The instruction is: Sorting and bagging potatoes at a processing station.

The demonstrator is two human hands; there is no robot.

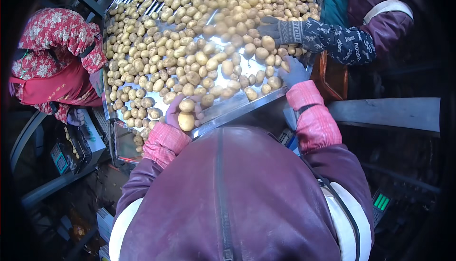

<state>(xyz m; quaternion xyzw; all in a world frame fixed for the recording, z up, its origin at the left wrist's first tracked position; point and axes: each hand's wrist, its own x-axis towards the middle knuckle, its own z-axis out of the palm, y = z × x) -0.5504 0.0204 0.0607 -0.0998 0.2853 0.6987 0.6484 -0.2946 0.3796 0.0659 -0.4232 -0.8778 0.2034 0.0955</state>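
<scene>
My left hand [174, 114], in a purplish glove, is cupped at the near edge of a metal sorting table [231, 108]. Its fingers curl around two potatoes: a larger smooth one [186, 122] and a smaller one [187, 105] just beyond it. At the table's right side is my right hand [295, 71], in a blue-grey glove. A potato [285, 66] sits between its thumb and fingers, partly covered by them. Many loose potatoes [171, 61] spread over the shiny surface, thicker towards the far side.
A co-worker's grey knitted glove [279, 31] reaches among the potatoes from the right. Another person in a red floral sleeve [57, 29] stands at left, a gloved hand [75, 117] above a box [94, 134]. Potatoes [139, 141] lie at the near-left corner. A metal beam [388, 115] extends right.
</scene>
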